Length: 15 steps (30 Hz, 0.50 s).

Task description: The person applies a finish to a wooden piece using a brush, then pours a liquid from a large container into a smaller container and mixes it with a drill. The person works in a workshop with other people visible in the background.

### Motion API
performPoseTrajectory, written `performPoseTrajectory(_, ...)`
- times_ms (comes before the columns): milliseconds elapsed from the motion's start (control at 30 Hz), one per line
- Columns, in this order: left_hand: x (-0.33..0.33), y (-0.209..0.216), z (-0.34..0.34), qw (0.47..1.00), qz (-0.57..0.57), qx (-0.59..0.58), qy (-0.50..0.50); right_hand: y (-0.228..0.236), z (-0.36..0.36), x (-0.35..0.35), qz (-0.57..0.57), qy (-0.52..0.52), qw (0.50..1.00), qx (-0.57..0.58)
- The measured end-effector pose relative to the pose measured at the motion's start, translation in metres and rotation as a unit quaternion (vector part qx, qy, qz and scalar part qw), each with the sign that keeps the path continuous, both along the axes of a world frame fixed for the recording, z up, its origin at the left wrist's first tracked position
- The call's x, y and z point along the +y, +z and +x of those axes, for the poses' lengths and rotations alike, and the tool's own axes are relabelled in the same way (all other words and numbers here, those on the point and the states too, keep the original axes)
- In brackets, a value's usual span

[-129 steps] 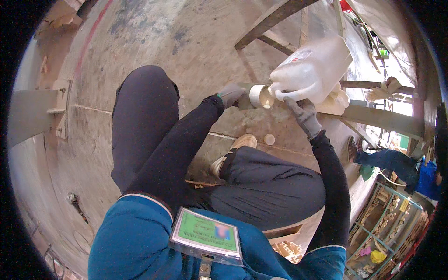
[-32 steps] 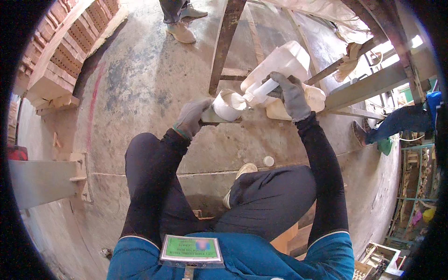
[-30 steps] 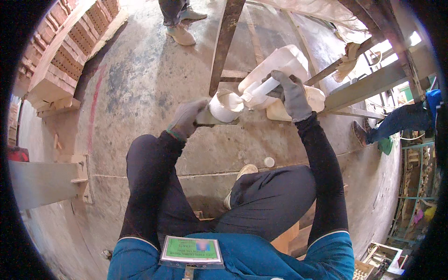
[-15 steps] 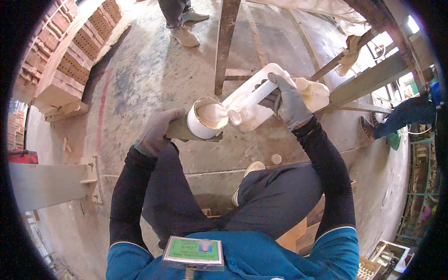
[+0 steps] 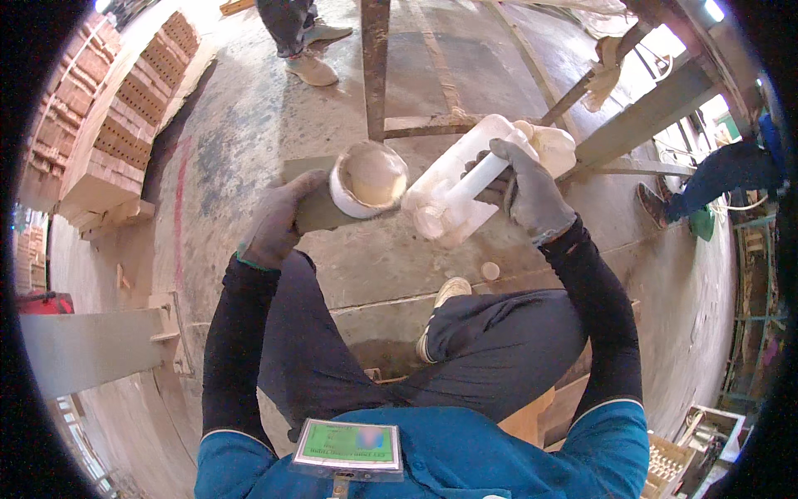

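My left hand (image 5: 278, 220), in a grey glove, grips a flat wooden piece (image 5: 312, 208) that carries a white cup (image 5: 368, 179) full of pale liquid. My right hand (image 5: 528, 187), also gloved, holds a translucent white plastic jug (image 5: 461, 187) by its handle. The jug is tilted, with its open mouth pointing down toward me, just right of the cup. A small round cap (image 5: 490, 270) lies on the concrete floor below the jug, beyond my knees.
Stacks of wooden parts (image 5: 116, 125) stand at the left. A metal frame (image 5: 376, 66) runs across the floor ahead. Another person's feet (image 5: 307, 50) are at the top, and a second person (image 5: 723, 166) is at the right. A wooden beam (image 5: 83, 349) lies at the lower left.
My left hand has drawn the cup on its wooden piece away from the jug's mouth, down and to the left. The jug has tipped lower in my right hand.
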<state>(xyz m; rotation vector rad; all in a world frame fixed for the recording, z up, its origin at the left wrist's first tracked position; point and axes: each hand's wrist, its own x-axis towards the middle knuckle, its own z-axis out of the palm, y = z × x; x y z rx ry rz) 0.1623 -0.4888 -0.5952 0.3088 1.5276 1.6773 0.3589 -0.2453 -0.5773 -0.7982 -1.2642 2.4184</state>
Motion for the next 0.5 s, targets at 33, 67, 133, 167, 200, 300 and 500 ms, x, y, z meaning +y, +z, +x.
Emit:
performPoseTrajectory(33,0.000,-0.004,-0.001,1.000,0.023,-0.001,-0.012,0.001,0.007,0.001,-0.011,-0.008,1.000,-0.007)
performPoseTrajectory(67,-0.004,-0.007,-0.006,0.999,0.046,-0.003,-0.025,0.002,0.014,0.003,-0.022,-0.015,1.000,-0.015)
performPoseTrajectory(133,-0.010,-0.017,-0.013,0.997,0.075,-0.021,-0.027,0.001,0.028,0.007,-0.048,-0.037,0.998,-0.025)
performPoseTrajectory(167,-0.012,-0.023,-0.015,0.996,0.079,-0.036,-0.018,-0.002,0.034,0.009,-0.065,-0.052,0.996,-0.026)
performPoseTrajectory(200,-0.015,-0.029,-0.018,0.995,0.083,-0.050,-0.007,-0.005,0.039,0.013,-0.081,-0.064,0.994,-0.027)
performPoseTrajectory(300,-0.019,-0.055,-0.029,0.991,0.100,-0.083,0.021,-0.022,0.060,0.032,-0.095,-0.097,0.991,-0.008)
performPoseTrajectory(500,-0.025,-0.099,-0.044,0.986,0.096,-0.122,0.056,-0.066,0.113,0.085,-0.093,-0.254,0.963,-0.002)
